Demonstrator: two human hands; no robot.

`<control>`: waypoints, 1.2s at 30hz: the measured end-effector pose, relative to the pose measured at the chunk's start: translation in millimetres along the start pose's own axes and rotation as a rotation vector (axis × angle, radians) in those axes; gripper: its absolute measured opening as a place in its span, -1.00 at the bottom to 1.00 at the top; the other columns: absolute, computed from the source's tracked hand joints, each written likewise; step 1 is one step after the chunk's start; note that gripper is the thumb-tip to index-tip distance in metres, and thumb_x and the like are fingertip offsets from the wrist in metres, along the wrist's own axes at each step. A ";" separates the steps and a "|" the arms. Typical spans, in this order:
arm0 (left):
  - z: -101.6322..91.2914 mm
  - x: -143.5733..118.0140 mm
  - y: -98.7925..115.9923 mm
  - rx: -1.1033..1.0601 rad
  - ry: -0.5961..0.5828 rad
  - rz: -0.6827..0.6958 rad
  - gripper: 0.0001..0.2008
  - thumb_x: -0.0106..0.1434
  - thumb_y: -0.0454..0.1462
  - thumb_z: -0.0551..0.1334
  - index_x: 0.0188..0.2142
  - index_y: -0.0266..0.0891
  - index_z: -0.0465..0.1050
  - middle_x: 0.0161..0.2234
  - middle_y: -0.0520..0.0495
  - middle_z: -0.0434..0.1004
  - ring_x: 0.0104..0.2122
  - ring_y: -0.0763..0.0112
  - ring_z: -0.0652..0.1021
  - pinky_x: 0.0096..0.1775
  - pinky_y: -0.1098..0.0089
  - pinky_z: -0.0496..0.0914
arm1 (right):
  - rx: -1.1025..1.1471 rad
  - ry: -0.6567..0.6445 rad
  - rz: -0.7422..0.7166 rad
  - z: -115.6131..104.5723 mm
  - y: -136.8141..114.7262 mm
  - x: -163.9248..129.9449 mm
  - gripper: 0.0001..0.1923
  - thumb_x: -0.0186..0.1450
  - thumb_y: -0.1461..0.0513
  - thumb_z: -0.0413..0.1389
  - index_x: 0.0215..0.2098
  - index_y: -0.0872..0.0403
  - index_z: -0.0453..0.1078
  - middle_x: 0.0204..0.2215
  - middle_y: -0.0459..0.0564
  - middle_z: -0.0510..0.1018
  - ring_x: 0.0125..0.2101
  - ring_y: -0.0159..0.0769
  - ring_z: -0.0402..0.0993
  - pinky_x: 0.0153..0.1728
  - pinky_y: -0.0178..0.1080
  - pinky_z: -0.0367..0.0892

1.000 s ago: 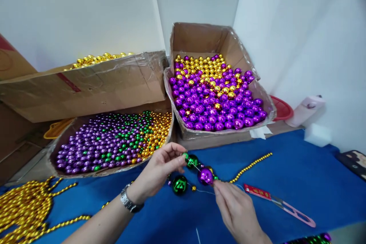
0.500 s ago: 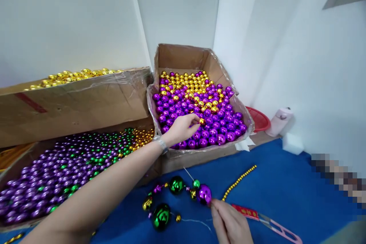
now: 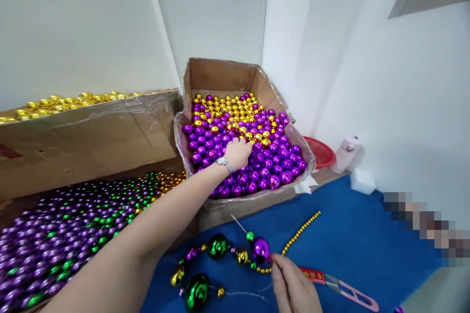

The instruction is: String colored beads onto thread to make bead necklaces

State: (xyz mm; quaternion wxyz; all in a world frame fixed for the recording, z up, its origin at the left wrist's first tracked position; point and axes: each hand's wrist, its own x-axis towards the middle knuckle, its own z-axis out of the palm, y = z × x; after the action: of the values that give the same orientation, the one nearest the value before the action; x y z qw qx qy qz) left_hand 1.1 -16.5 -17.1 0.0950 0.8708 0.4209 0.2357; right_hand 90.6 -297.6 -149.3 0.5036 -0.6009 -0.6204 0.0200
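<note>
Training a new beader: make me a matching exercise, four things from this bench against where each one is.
Things:
1. left hand
2. right hand
3. thread snips
4. needle

Places:
A. lying on the blue cloth beside the right hand
B. pinching the strand by the big purple bead
C. among beads in the back box
D. sticking out past the small green bead

Pairs: 1-C, 2-B, 3-A, 4-D

left arm [image 3: 154,225] outstretched (fingers curled) — right hand [image 3: 293,288] pinching

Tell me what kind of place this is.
Probably a small bead-stringing workbench: cardboard boxes heaped with shiny beads, a part-strung strand on blue cloth, thread snips. The left hand reaches into a box; the right hand pinches the strand.
</note>
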 end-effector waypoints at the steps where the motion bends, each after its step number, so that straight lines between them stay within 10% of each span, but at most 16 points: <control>1: -10.0 -6.8 -3.1 -0.053 0.016 -0.014 -0.78 0.05 -0.40 0.21 -0.25 -0.34 0.44 -0.18 -0.31 0.40 -0.05 -0.02 0.31 -0.01 -0.02 0.14 | 0.011 -0.020 0.040 -1.5 -2.9 0.0 -0.73 0.38 0.13 -0.09 -0.19 0.02 0.41 -0.34 0.05 0.60 -0.33 -0.22 0.57 -0.38 -0.34 0.45; 7: -59.6 -78.6 -9.0 -0.454 0.074 -0.130 -0.66 0.30 -0.18 0.00 -0.03 -0.30 0.31 -0.18 -0.21 0.43 -0.23 0.27 0.46 -0.24 0.24 0.42 | 0.143 -0.183 0.245 -5.2 -14.3 1.4 -0.72 0.40 0.11 -0.16 -0.22 0.01 0.35 -0.45 -0.03 0.55 -0.49 -0.33 0.52 -0.54 -0.42 0.37; 14: -63.3 -179.3 9.9 -1.358 0.000 -0.389 -0.72 0.23 -0.22 0.19 -0.07 -0.24 0.42 -0.14 -0.14 0.43 -0.25 0.42 0.46 -0.28 0.46 0.41 | 0.122 -0.190 -0.065 -12.1 -15.6 7.1 -0.82 0.37 0.23 -0.10 -0.16 0.06 0.32 -0.41 -0.02 0.53 -0.43 -0.33 0.51 -0.42 -0.38 0.38; 22: -50.3 -236.0 20.7 -1.278 0.053 -0.430 -0.64 0.15 -0.31 0.29 -0.04 -0.22 0.35 -0.09 -0.16 0.45 -0.15 0.34 0.46 -0.24 0.42 0.38 | 0.021 -0.206 -0.153 -18.4 -21.9 3.8 -0.83 0.36 0.27 -0.06 -0.16 0.09 0.34 -0.33 0.04 0.55 -0.35 -0.29 0.52 -0.34 -0.30 0.38; 36: -55.5 -254.6 23.3 -1.115 0.044 -0.431 -0.69 0.14 -0.25 0.29 -0.11 -0.25 0.39 -0.15 -0.15 0.48 -0.23 0.35 0.49 -0.22 0.36 0.39 | -0.136 -0.204 -0.309 -23.7 -17.2 -1.4 -0.79 0.34 0.31 -0.04 -0.12 0.13 0.37 -0.36 0.07 0.55 -0.37 -0.24 0.51 -0.32 -0.21 0.40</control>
State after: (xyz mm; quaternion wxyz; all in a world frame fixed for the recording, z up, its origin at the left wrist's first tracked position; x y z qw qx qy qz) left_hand -146.2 -231.0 -44.5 0.5745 0.5795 0.4030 0.4143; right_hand 93.2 -317.1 -127.7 0.3936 -0.5259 -0.7530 -0.0387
